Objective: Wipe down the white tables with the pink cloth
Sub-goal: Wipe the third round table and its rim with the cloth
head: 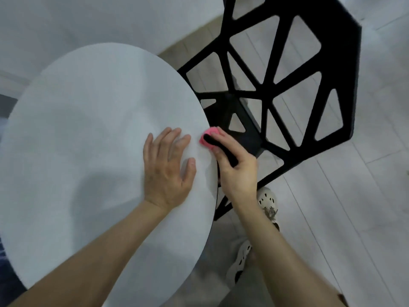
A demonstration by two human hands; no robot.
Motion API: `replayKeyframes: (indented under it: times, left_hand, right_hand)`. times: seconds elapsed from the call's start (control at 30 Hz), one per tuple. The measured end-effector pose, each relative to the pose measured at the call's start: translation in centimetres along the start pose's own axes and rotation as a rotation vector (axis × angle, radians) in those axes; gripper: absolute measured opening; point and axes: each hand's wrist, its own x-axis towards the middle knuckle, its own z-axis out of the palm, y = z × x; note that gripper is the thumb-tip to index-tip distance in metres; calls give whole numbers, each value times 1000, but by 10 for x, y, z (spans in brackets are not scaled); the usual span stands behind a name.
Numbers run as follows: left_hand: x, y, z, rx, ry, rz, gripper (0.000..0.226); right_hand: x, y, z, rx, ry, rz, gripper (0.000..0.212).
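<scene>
Where the cloth point(209, 135) lies: bunched into a pink wad at the right rim of the round white counter point(88, 129), touching the edge, with only its far end showing past the fingers.
Right hand point(236, 171): just off the counter's rim, fingers curled round the cloth and holding it against the edge.
Black strip point(221, 149): runs from the cloth back across the right hand's fingers to the palm; what it is cannot be told.
Left hand point(166, 171): flat on the counter, palm down, fingers straight and slightly spread, holding nothing, fingertips just beside the cloth and apart from it.
Chair point(265, 89): black, with angular cut-outs, close against the counter's right side beyond the right hand.
Shoes point(266, 198): pale, with holes, on the floor below the right forearm.
Floor point(365, 218): pale planks.
</scene>
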Motion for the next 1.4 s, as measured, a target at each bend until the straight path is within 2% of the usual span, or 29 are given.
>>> replayKeyframes:
  times: [0.1, 0.27, 0.33, 0.43, 0.5, 0.57, 0.67, 0.77, 0.9, 1.0, 1.1, 1.2, 1.27, 1.33, 1.4]
  left_hand:
    - [-3, 0, 0, -4, -12, -3, 49]
    - [-2, 3, -4, -12, -32, -14, 51]
    - [-2, 3, -7, -7, -39, 4, 50]
    - [9, -6, -14, -34, 30, 8, 37]
    - [33, -17, -15, -37, 96, -103, 29]
    - [63, -29, -11, 22, 153, -298, 32]
    - [92, -35, 3, 91, 192, -556, 38]
    - [92, -33, 13, 131, 172, -583, 41]
    - [88, -36, 15, 163, 137, -579, 42]
    - [89, -35, 15, 168, 127, -568, 42]
    - [85, -35, 15, 171, 114, -575, 43]
    - [84, -34, 16, 161, 102, -581, 44]
    - [83, -34, 17, 151, 103, -583, 44]
    - [82, -33, 18, 143, 112, -585, 44]
    - [82, -32, 18, 136, 118, -584, 45]
  right_hand:
    - [22, -11, 3, -46, -56, -29, 35]
    - [178, -51, 58, -177, -298, -114, 26]
    - [187, -54, 68, -162, -339, -105, 27]
    - [139, -46, 43, -83, -302, -52, 28]
    - [100, -34, 14, -61, -270, -18, 28]
    - [70, -26, -5, -77, -254, -13, 30]
    - [75, -27, 1, -86, -278, 16, 33]
    - [149, -45, 45, -85, -358, -18, 31]
    - [279, -73, 152, -235, -636, -137, 32]
    - [316, -82, 208, -288, -781, -148, 40]
    - [300, -79, 189, -208, -752, -47, 34]
    - [261, -71, 119, -132, -682, 86, 29]
    - [240, -70, 86, -140, -659, 111, 29]
    - [246, -69, 95, -191, -643, 87, 31]
    - [273, -74, 137, -276, -684, -3, 32]
